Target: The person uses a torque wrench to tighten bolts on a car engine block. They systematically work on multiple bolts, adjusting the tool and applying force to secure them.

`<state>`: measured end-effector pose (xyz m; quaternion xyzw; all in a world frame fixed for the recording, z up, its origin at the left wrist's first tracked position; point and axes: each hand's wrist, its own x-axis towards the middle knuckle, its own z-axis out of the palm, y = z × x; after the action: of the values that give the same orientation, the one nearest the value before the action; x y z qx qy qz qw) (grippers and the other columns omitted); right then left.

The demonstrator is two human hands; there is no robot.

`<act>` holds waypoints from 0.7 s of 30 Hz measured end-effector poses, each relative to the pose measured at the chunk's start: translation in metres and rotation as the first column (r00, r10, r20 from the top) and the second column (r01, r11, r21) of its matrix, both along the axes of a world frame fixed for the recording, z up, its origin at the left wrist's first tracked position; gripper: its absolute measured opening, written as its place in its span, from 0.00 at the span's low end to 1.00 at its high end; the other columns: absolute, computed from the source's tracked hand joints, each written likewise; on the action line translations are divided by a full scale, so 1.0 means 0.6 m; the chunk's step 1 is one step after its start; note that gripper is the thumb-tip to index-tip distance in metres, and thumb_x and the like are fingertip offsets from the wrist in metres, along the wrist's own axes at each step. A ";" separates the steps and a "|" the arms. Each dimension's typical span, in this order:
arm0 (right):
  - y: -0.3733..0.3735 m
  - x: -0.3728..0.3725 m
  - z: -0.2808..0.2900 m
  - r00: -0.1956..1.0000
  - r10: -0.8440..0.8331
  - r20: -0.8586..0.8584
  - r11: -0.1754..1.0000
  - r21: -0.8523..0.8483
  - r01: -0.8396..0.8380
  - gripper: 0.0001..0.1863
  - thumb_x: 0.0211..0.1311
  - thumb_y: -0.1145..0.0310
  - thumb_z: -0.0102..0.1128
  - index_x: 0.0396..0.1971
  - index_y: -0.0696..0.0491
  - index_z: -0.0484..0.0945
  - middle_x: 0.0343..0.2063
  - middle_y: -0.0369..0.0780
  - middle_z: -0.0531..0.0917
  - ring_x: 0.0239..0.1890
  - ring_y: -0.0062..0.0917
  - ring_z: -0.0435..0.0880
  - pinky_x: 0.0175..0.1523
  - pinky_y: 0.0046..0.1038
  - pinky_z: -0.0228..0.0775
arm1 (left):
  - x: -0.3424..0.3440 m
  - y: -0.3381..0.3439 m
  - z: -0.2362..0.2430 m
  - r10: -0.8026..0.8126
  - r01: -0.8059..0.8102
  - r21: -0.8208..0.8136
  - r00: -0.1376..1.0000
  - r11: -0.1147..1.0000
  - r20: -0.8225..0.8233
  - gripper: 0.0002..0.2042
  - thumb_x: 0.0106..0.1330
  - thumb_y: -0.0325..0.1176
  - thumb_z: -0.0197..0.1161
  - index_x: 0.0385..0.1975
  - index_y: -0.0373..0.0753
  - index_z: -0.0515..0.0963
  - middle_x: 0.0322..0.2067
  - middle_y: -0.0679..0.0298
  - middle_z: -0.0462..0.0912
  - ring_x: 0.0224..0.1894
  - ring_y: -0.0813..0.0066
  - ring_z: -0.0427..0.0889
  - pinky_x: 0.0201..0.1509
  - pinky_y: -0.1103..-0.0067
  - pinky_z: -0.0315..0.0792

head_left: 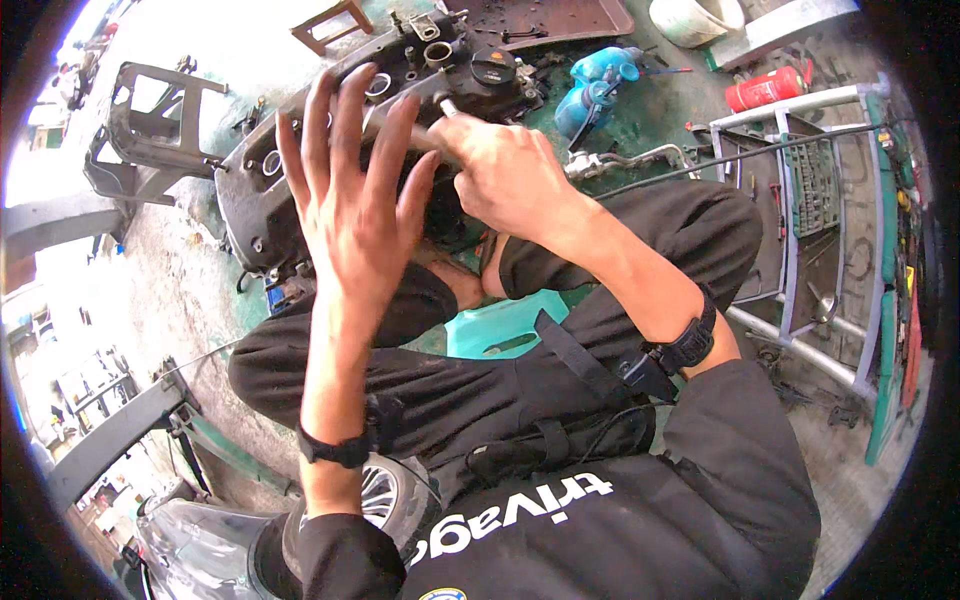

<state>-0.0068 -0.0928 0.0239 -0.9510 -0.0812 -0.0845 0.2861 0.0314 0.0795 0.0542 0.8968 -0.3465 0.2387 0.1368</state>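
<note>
A dark, greasy engine [243, 200] lies on the floor in front of my bent knees, with a black filler cap [493, 66] and round metal-rimmed openings on its top. Over its near side I hold my left hand [350, 210], fingers spread and darkened with grime, with nothing gripped. My right hand [515, 180] is beside it, closed in a fist around a metal tool [447, 105]. Just a shiny end of that tool shows above the fist; a blurred stretch between the hands hides its kind. The left hand covers part of the engine.
Blue plastic bottles [588, 95] stand right of the engine, below a brown tray [570, 22] and white bucket [690, 20]. A red fire extinguisher [765, 92] lies near a metal tool rack [790, 235]. At left is a metal stand [150, 130]; a turquoise stool [505, 325] is beneath me.
</note>
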 end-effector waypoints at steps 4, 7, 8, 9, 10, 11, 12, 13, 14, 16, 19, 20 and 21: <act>0.015 0.006 0.010 0.964 0.263 0.047 0.888 -0.402 -0.223 0.10 0.55 0.68 0.55 0.34 0.47 0.83 0.36 0.39 0.81 0.47 0.34 0.80 0.45 0.39 0.74 | 0.020 0.017 0.011 0.019 0.048 0.137 0.893 0.989 -0.450 0.10 0.62 0.41 0.65 0.35 0.42 0.82 0.32 0.57 0.84 0.36 0.59 0.83 0.44 0.68 0.76; 0.022 0.002 0.009 0.976 0.176 0.131 0.902 -0.419 -0.106 0.20 0.49 0.68 0.61 0.45 0.49 0.81 0.52 0.42 0.78 0.59 0.39 0.72 0.57 0.42 0.70 | -0.028 0.028 -0.016 -0.005 -0.065 -0.058 0.625 0.996 -0.780 0.15 0.66 0.45 0.62 0.31 0.38 0.82 0.22 0.51 0.81 0.26 0.50 0.82 0.29 0.67 0.74; 0.024 -0.003 0.009 0.973 0.102 0.209 0.922 -0.386 -0.014 0.20 0.49 0.68 0.61 0.47 0.49 0.81 0.54 0.45 0.77 0.61 0.40 0.71 0.59 0.43 0.68 | -0.050 0.028 -0.031 -0.068 -0.122 -0.164 0.560 0.979 -0.825 0.14 0.66 0.43 0.63 0.33 0.36 0.81 0.22 0.50 0.81 0.22 0.57 0.82 0.28 0.69 0.73; 0.023 -0.007 0.008 0.974 0.030 0.224 0.937 -0.345 0.050 0.24 0.47 0.69 0.62 0.49 0.49 0.79 0.56 0.47 0.75 0.61 0.41 0.71 0.58 0.43 0.70 | -0.062 0.027 -0.045 -0.141 -0.175 -0.254 0.486 0.951 -0.862 0.14 0.67 0.42 0.63 0.33 0.35 0.81 0.22 0.54 0.81 0.21 0.65 0.80 0.27 0.72 0.72; 0.022 -0.014 0.008 0.975 -0.033 0.220 0.903 -0.411 0.123 0.35 0.43 0.72 0.65 0.59 0.48 0.72 0.58 0.47 0.71 0.59 0.42 0.72 0.55 0.40 0.74 | -0.080 0.025 -0.057 -0.177 -0.263 -0.285 0.370 0.922 -0.912 0.14 0.67 0.42 0.63 0.33 0.33 0.81 0.21 0.58 0.81 0.20 0.73 0.78 0.26 0.74 0.70; 0.022 -0.021 0.007 0.983 -0.121 0.139 0.937 -0.312 0.160 0.40 0.42 0.73 0.66 0.62 0.48 0.66 0.58 0.48 0.70 0.59 0.44 0.73 0.54 0.39 0.76 | -0.095 0.022 -0.067 -0.236 -0.368 -0.310 0.234 0.877 -0.943 0.15 0.68 0.42 0.63 0.32 0.33 0.80 0.21 0.63 0.79 0.21 0.78 0.75 0.26 0.78 0.68; 0.018 -0.027 0.007 0.971 -0.209 0.113 0.950 -0.212 0.230 0.46 0.40 0.75 0.67 0.66 0.49 0.61 0.58 0.48 0.69 0.58 0.45 0.74 0.52 0.37 0.77 | -0.105 0.014 -0.077 -0.318 -0.475 -0.334 0.115 0.814 -0.941 0.15 0.69 0.42 0.62 0.32 0.33 0.79 0.21 0.68 0.77 0.22 0.82 0.72 0.25 0.81 0.65; 0.013 -0.031 0.007 0.955 -0.296 0.005 0.948 -0.124 0.294 0.49 0.41 0.76 0.68 0.67 0.53 0.55 0.58 0.51 0.70 0.51 0.48 0.79 0.50 0.38 0.78 | -0.115 0.001 -0.088 -0.427 -0.585 -0.368 0.039 0.723 -0.903 0.16 0.70 0.42 0.62 0.31 0.33 0.78 0.21 0.72 0.75 0.24 0.87 0.69 0.25 0.84 0.63; 0.005 -0.036 0.007 0.936 -0.329 -0.121 0.942 -0.117 0.316 0.42 0.43 0.75 0.68 0.63 0.58 0.61 0.52 0.53 0.77 0.43 0.49 0.83 0.47 0.38 0.78 | -0.128 -0.016 -0.097 -0.501 -0.620 -0.433 0.074 0.654 -0.862 0.14 0.71 0.42 0.60 0.33 0.35 0.78 0.21 0.74 0.73 0.23 0.89 0.66 0.23 0.86 0.60; -0.010 -0.038 0.005 0.889 -0.304 -0.343 0.946 0.001 0.324 0.33 0.47 0.74 0.66 0.57 0.60 0.67 0.44 0.53 0.82 0.39 0.51 0.84 0.46 0.36 0.79 | -0.149 -0.046 -0.112 -0.575 -0.710 -0.410 0.008 0.572 -0.818 0.12 0.72 0.41 0.59 0.35 0.38 0.76 0.20 0.77 0.69 0.22 0.91 0.62 0.22 0.87 0.55; -0.015 -0.044 0.000 0.879 0.020 -0.476 0.600 0.709 0.370 0.22 0.49 0.80 0.53 0.48 0.65 0.70 0.33 0.52 0.83 0.41 0.35 0.86 0.49 0.32 0.78 | -0.178 -0.095 -0.136 -0.757 -0.748 -0.587 0.179 0.310 -0.628 0.09 0.74 0.39 0.55 0.39 0.39 0.73 0.26 0.77 0.69 0.26 0.91 0.63 0.27 0.86 0.57; -0.013 -0.046 0.001 0.845 0.106 -0.523 0.347 0.816 0.462 0.21 0.50 0.81 0.51 0.48 0.65 0.70 0.36 0.48 0.83 0.42 0.32 0.85 0.50 0.31 0.77 | -0.187 -0.112 -0.143 -0.801 -0.777 -0.584 0.184 0.237 -0.569 0.10 0.74 0.38 0.54 0.44 0.38 0.72 0.31 0.75 0.71 0.31 0.90 0.66 0.32 0.86 0.61; -0.011 -0.047 0.001 0.866 0.104 -0.489 0.387 0.822 0.418 0.20 0.52 0.81 0.51 0.48 0.63 0.70 0.39 0.42 0.82 0.44 0.26 0.83 0.51 0.30 0.77 | -0.196 -0.129 -0.151 -0.806 -0.785 -0.581 0.194 0.215 -0.560 0.12 0.75 0.37 0.53 0.49 0.37 0.72 0.36 0.73 0.74 0.36 0.88 0.69 0.37 0.86 0.65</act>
<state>-0.0348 -0.0993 0.0243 -0.6308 0.1433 0.0881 0.7575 -0.0865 0.0023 -0.0365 0.4675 0.0694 -0.2455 0.8464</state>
